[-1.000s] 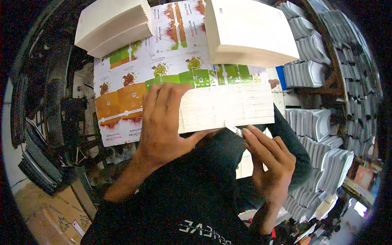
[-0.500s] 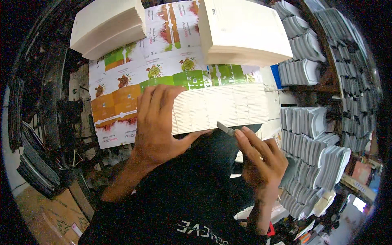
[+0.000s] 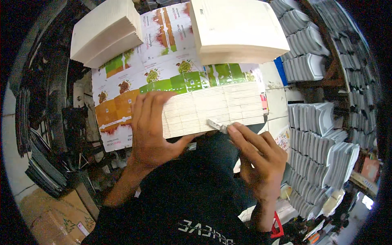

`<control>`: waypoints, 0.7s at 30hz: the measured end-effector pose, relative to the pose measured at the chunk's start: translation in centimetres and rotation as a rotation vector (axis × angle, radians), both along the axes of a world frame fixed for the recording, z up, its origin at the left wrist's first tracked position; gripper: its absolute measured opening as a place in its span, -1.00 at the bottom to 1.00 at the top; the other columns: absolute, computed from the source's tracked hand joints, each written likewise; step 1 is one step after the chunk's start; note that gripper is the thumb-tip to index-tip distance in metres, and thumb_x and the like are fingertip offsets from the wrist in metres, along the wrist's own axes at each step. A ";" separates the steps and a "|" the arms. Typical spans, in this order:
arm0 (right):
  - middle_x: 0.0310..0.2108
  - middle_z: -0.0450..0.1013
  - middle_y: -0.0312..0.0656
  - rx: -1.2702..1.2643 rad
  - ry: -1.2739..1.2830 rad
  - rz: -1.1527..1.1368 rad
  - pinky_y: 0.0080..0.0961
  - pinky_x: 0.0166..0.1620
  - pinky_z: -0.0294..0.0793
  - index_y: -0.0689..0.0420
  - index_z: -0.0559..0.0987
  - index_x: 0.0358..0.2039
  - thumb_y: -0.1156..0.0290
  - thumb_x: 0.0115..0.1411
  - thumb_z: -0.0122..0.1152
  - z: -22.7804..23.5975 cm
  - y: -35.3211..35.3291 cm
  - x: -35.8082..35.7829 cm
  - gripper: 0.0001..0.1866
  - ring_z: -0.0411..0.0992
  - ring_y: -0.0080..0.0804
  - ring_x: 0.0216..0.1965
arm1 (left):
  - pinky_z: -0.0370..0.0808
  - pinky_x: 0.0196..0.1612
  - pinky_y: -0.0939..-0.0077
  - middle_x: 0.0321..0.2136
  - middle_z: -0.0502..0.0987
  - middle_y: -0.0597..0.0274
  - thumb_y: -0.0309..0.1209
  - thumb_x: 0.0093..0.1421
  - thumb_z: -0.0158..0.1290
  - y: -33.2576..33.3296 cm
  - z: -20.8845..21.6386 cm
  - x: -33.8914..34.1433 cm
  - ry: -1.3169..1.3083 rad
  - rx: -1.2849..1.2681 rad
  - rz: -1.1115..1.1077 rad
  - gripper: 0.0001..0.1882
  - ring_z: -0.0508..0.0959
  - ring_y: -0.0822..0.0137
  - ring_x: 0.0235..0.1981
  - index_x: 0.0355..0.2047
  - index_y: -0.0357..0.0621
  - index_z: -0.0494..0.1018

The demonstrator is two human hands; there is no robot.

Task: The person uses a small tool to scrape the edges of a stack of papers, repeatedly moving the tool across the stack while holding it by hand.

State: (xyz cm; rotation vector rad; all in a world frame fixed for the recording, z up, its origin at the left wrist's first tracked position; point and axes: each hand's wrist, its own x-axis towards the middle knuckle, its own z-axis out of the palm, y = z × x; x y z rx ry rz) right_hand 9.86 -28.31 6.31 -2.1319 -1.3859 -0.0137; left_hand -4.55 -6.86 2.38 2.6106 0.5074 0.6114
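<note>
A thick stack of cream paper sections [image 3: 216, 107] lies with its folded, thread-crossed edges facing up, close in front of my body. My left hand [image 3: 151, 126] clamps the stack's left end, fingers over the far side and thumb along the near side. In my right hand [image 3: 261, 157] a small knife [image 3: 217, 125] is pinched between thumb and fingers. Its flat metal blade points up and left, the tip over the folded edges near the middle of the stack's near side. Most of the knife's handle is hidden in my fingers.
Glossy printed sheets [image 3: 118, 104] cover the work surface, with a cream paper block [image 3: 104, 34] at the far left and a larger one [image 3: 241, 28] at the far right. Grey-white folded paper piles [image 3: 310, 169] crowd the right. A cardboard box [image 3: 53, 214] sits lower left.
The knife tip has moved left and slightly up, from the stack's near edge onto its folded edges. Both hands and the stack have shifted slightly left in the picture.
</note>
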 end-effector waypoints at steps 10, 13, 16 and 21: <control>0.17 0.63 -0.38 -0.123 -0.062 0.085 -0.42 -0.33 0.61 -0.11 0.66 0.25 0.53 -0.16 0.36 0.1 -0.3 0.4 -0.18 0.52 -0.31 -0.33 | 0.38 0.16 -0.03 -0.04 0.53 -0.04 -0.16 -0.11 0.57 0.3 0.0 -0.2 -0.012 -0.046 0.000 -0.17 0.50 -0.13 0.03 0.10 -0.26 0.44; 0.16 0.64 -0.39 -0.130 -0.060 0.060 -0.42 -0.33 0.62 -0.13 0.68 0.23 0.53 -0.13 0.35 0.2 -0.4 0.4 -0.22 0.52 -0.32 -0.34 | 0.38 0.15 -0.05 -0.04 0.53 -0.05 -0.17 -0.12 0.57 0.3 0.0 0.0 -0.057 -0.030 -0.014 -0.16 0.50 -0.13 0.02 0.10 -0.25 0.44; 0.14 0.65 -0.36 -0.095 -0.157 0.054 -0.43 -0.34 0.61 -0.12 0.70 0.20 0.52 -0.09 0.35 -0.8 -0.3 0.2 -0.27 0.52 -0.33 -0.36 | 0.36 0.16 -0.06 -0.05 0.52 -0.04 -0.17 -0.13 0.57 0.4 -0.2 0.0 -0.052 -0.048 -0.023 -0.16 0.50 -0.12 0.03 0.10 -0.25 0.44; 0.09 0.67 -0.30 0.003 -0.154 0.037 -0.45 -0.34 0.58 -0.09 0.72 0.19 0.54 -0.07 0.34 -1.6 1.0 0.3 -0.30 0.53 -0.33 -0.38 | 0.32 0.18 -0.08 -0.07 0.52 -0.02 -0.05 -0.10 0.55 0.5 0.1 -0.2 -0.024 -0.045 -0.020 -0.16 0.50 -0.10 0.02 0.09 -0.22 0.45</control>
